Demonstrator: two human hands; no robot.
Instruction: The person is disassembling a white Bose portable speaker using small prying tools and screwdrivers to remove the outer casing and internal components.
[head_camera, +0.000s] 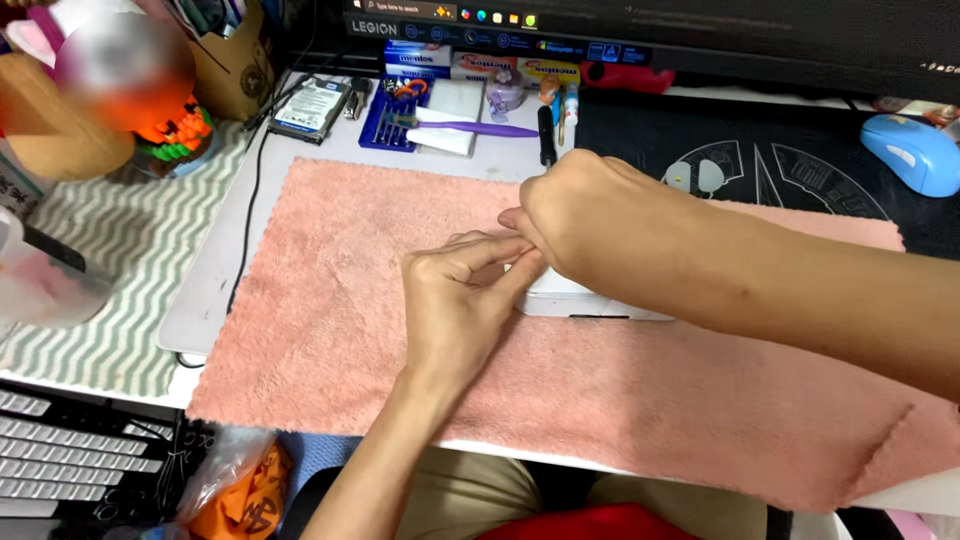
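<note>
Both hands meet over the middle of the cloth: the left hand (455, 300) comes up from below with its fingers drawn narrow, thumb and forefinger pinched toward something too small to make out, and the right hand (575, 215) reaches across from the far side, curled shut with its fingertips pressed against the left's. Just under and behind the right hand lies a flat white rectangular device with a dark edge (570, 300), mostly hidden by the wrist, so I cannot tell whether either hand actually grips a part of it or only touches it. Beneath all this spreads a fluffy pink microfibre cloth (330, 300) over the white counter (205, 300). Beyond the right hand's knuckles sit a black-handled screwdriver (546, 135), a purple-handled plastic tool (480, 128) and a blue tray of small bits (385, 125); farther out to that hand's side is a light blue computer mouse (915, 150) on a black patterned mat (760, 165). As I judge it, the risk is a tiny piece slipping from the pinch and vanishing into the cloth's pile, or the device shifting because the forearm rests across it.
</note>
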